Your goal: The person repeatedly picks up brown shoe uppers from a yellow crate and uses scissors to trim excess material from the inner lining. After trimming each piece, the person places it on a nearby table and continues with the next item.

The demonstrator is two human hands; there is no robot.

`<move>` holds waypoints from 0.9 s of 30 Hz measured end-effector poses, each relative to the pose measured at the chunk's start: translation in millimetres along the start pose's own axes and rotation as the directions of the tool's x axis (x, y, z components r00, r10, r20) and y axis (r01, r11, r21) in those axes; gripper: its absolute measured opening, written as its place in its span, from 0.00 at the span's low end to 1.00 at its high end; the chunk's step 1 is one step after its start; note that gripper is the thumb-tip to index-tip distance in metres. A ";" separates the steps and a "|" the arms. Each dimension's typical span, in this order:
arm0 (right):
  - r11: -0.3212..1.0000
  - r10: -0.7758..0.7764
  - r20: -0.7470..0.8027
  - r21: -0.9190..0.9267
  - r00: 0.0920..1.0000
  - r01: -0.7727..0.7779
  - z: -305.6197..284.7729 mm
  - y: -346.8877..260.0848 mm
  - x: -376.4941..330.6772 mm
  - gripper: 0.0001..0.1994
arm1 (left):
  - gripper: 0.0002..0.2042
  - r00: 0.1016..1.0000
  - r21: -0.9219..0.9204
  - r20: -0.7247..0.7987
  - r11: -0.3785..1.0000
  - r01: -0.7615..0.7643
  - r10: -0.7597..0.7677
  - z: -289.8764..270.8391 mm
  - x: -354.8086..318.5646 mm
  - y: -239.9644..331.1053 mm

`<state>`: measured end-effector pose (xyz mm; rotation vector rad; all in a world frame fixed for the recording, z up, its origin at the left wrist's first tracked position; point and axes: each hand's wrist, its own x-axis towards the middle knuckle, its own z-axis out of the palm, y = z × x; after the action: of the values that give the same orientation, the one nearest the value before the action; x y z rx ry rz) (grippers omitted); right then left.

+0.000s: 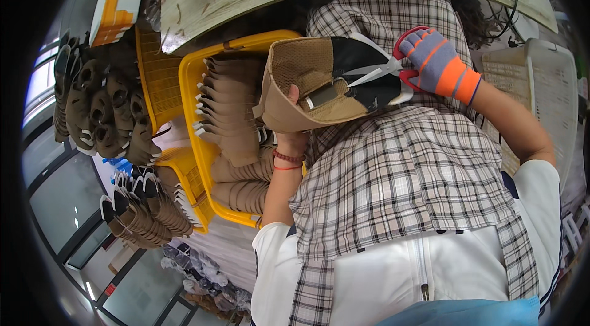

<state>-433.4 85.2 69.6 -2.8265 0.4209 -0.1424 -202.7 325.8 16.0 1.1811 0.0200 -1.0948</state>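
Tan upper [307, 60] is pinched by the left hand [291, 140], thumb inside; scissors [387, 68] are gripped by the gloved right hand [437, 65], blades parted leftward of it, snips probably best kept short and black lining [357, 54] spared.

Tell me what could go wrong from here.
The scissors in the gloved right hand point into the shoe upper with parted blades, so a slip might nick its lining or the small label near the tips. The left hand is bare, its thumb inside that upper, so a stray blade could perhaps cut it.
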 end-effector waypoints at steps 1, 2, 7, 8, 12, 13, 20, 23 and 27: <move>1.000 -0.021 -0.038 0.008 0.999 0.021 3.1 0.4 0.5 0.19 | 0.23 0.999 0.024 0.037 1.000 0.009 -0.010 3.0 0.8 4.6; 0.999 -0.042 -0.076 0.014 0.996 0.043 5.2 0.6 1.4 0.20 | 0.24 0.997 0.048 0.072 0.999 0.018 -0.021 6.3 1.2 9.5; 0.996 -0.053 -0.036 -0.079 0.998 0.050 14.8 -7.1 12.3 0.20 | 0.21 0.997 0.023 0.075 1.000 0.001 -0.003 17.7 -7.7 15.4; 0.995 -0.059 -0.039 -0.088 0.997 0.055 15.1 -6.4 13.7 0.20 | 0.19 0.997 0.021 0.082 1.000 -0.008 0.006 17.4 -6.9 15.9; 0.992 -0.081 -0.062 -0.097 0.995 0.075 11.2 -3.8 12.4 0.18 | 0.18 0.994 0.170 0.084 0.982 -0.088 0.074 8.2 -4.3 13.2; 0.992 -0.089 -0.075 -0.091 0.993 0.082 9.5 -3.4 11.9 0.18 | 0.18 0.989 0.204 0.086 0.970 -0.135 0.120 5.6 -4.1 10.7; 0.986 0.101 -0.091 0.139 0.991 -0.088 -3.6 15.6 -7.4 0.18 | 0.17 0.986 0.041 0.140 0.994 -0.101 0.095 16.1 -16.5 30.1; 0.986 -0.021 -0.247 0.157 0.969 0.061 -7.4 6.4 -0.9 0.20 | 0.18 0.976 0.013 0.186 0.993 -0.121 0.117 16.7 -14.7 45.2; 0.992 -0.125 -0.241 -0.042 0.963 0.118 -6.7 -2.5 12.7 0.20 | 0.19 0.983 0.106 0.149 0.987 -0.121 0.105 6.8 -5.6 50.0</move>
<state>-421.5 82.0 77.4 -2.8708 0.3011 -0.5161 -174.6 322.5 58.1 1.1882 -0.2214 -1.0886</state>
